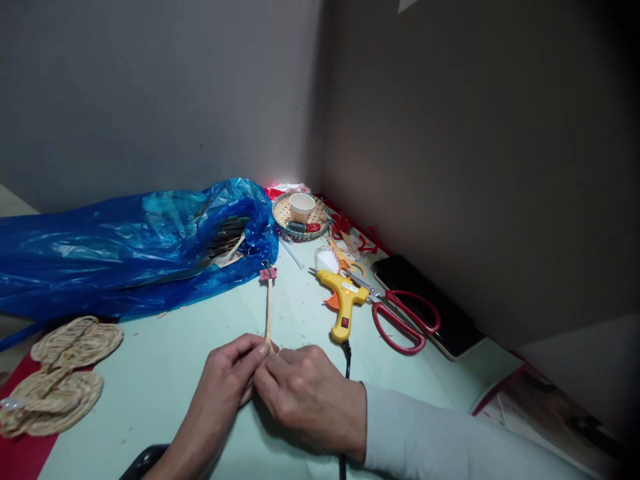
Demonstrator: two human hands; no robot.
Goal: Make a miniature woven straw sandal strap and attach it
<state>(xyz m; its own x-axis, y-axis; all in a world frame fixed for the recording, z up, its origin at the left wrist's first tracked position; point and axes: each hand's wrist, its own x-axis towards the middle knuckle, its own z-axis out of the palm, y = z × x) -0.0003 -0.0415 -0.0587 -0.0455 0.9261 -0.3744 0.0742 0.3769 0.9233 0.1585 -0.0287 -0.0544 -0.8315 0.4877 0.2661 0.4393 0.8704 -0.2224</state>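
A thin tan braided cord [269, 308] runs toward me from a pink binder clip [269, 273], which grips its far end near the blue bag. My left hand [231, 373] pinches the cord's near end between thumb and forefinger. Right beside it, my right hand [305, 393] is closed on the same end, its fingertips touching the left ones. The strands inside the fingers are mostly hidden. To the right of the cord lies a yellow glue gun [345, 300], its black cable [349, 357] passing behind my right wrist.
Red-handled scissors [400, 327] and a black phone [430, 307] lie at right. A blue plastic bag [125, 247] holding dry strips spans the back left. Woven straw pieces [55, 400] rest at left. A basket [283, 227] with a white cup [302, 205] stands in the corner by grey walls.
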